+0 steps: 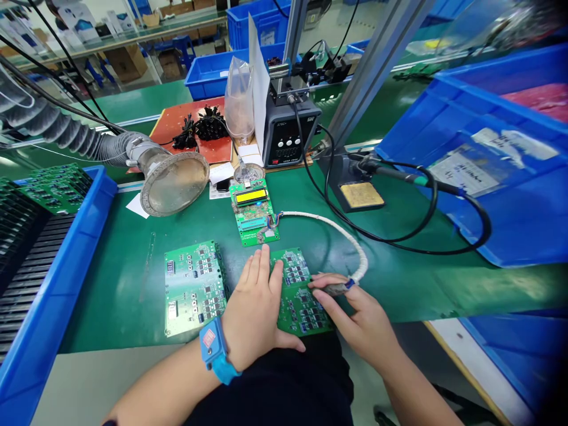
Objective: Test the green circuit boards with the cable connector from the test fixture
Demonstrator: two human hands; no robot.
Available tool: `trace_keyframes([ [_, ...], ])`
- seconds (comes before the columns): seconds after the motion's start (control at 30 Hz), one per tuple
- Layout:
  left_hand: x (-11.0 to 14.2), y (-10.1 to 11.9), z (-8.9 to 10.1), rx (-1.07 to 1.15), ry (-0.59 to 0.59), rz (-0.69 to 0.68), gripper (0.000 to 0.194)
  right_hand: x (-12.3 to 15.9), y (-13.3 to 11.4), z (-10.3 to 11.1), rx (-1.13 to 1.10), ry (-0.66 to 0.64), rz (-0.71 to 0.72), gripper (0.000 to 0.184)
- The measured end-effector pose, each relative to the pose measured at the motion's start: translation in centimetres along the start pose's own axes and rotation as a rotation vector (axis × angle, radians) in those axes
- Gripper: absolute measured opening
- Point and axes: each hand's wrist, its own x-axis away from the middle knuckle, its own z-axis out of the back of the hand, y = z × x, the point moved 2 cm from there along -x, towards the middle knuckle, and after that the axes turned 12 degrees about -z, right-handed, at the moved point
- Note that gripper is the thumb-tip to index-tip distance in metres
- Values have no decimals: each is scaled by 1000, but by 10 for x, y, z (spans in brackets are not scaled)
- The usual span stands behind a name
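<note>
My left hand (255,307) lies flat, fingers stretched out, on the left part of a green circuit board (302,296) at the table's front edge; a blue wrist strap (215,349) is on that wrist. My right hand (355,313) pinches a grey connector (337,288) on the end of a white wrapped cable (350,239) and holds it against the board's right edge. The cable runs back to a small green board with a yellow display (252,210). A second green circuit board (193,287) lies just left of my left hand.
A fume extractor funnel (173,180) on a grey hose sits at left. A soldering station (288,133) and an iron in its stand (359,189) are behind. A blue bin (510,154) stands right, a blue tray of boards (57,236) left.
</note>
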Motion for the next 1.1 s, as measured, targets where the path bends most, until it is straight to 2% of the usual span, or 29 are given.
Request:
trace_keyframes([
  [0.4,-5,-3,-1,40,9,11,140,-1,-3,3,-38,-7,-17,6],
  [0.5,4,-3,7,42,18,0,138,-6,-9,6,-97,4,-31,6],
  [0.57,20,-8,19,32,43,-13,138,-12,-11,5,-154,45,-66,8],
  [0.63,42,-21,34,2,90,-22,137,-22,-12,1,-184,68,-130,11],
  [0.73,77,-53,50,-86,159,-37,135,-41,-8,-9,-176,67,-194,18],
  [0.83,101,-86,51,-150,143,-21,131,-54,-4,-16,-131,64,-185,20],
  [0.9,108,-96,48,-180,120,-17,129,-57,-3,-17,-93,55,-174,19],
  [1.0,104,-81,46,-202,183,-35,126,-59,-3,-17,-61,54,-164,19],
  [1.07,92,-54,45,-155,276,-66,109,-59,-3,-17,-50,54,-156,20],
  [1.1,85,-38,42,-97,313,-97,92,-59,-3,-17,-46,55,-149,20],
])
